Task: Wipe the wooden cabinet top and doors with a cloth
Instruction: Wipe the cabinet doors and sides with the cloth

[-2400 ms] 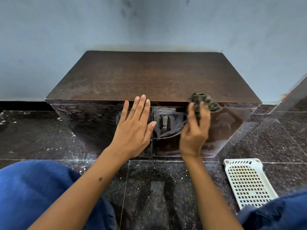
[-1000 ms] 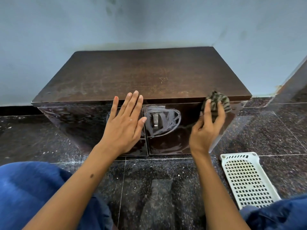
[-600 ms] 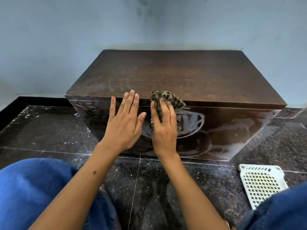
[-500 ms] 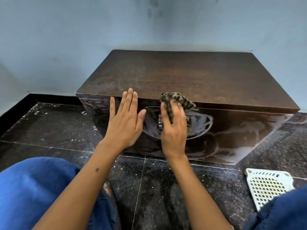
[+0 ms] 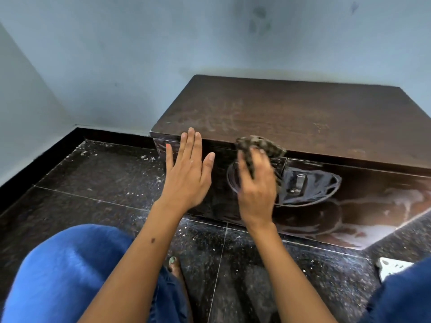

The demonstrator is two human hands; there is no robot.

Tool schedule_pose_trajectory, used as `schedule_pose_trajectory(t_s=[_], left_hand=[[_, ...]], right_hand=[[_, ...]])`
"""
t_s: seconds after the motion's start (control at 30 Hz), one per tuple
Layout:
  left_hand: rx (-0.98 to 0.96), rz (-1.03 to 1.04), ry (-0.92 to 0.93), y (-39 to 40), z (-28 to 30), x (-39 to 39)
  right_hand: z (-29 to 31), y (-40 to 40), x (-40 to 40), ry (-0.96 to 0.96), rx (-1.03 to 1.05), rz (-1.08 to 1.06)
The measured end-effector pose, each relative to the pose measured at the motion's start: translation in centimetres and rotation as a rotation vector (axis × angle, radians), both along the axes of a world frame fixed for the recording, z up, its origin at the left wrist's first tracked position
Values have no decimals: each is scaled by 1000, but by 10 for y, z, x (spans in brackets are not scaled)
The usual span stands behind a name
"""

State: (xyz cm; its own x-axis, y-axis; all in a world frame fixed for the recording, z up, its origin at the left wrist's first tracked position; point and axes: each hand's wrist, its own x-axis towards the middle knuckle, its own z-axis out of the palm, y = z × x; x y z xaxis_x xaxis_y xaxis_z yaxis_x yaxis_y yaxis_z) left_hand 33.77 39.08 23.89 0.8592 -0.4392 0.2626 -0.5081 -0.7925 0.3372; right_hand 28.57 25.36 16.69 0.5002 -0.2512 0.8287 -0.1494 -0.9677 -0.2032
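A low dark wooden cabinet (image 5: 291, 115) stands against the wall, its top dusty and streaked. Its glossy front has two doors (image 5: 349, 201) with a metal handle (image 5: 299, 183) near the middle seam. My left hand (image 5: 189, 173) lies flat with straight fingers against the left door, fingertips at the top edge. My right hand (image 5: 256, 190) presses a crumpled dark checked cloth (image 5: 258, 144) onto the left door just left of the seam; the hand is blurred by motion. Wet smear marks ring the handle area.
Dark speckled floor tiles (image 5: 105, 178) with white dust lie left of the cabinet. A corner of a white plastic basket (image 5: 391, 266) shows at lower right. My blue-clad knees (image 5: 65, 271) fill the bottom corners, with a bare toe between them. The wall corner is at far left.
My right hand has carried the cloth from the right door's outer end leftward across the seam onto the left door. My view has swung left. The left hand stays flat on the door.
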Motion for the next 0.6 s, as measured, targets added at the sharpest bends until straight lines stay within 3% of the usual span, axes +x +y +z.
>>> schedule_pose_trajectory(t_s=[0.13, 0.43, 0.6], left_hand=[[-57, 36, 45, 9, 0, 10], [-61, 82, 122, 21, 4, 32], [-174, 148, 229, 29, 8, 39]], right_hand=[[-8, -17, -12, -122, 150, -158], [14, 54, 41, 60, -83, 135], [0, 33, 25, -29, 2, 5]])
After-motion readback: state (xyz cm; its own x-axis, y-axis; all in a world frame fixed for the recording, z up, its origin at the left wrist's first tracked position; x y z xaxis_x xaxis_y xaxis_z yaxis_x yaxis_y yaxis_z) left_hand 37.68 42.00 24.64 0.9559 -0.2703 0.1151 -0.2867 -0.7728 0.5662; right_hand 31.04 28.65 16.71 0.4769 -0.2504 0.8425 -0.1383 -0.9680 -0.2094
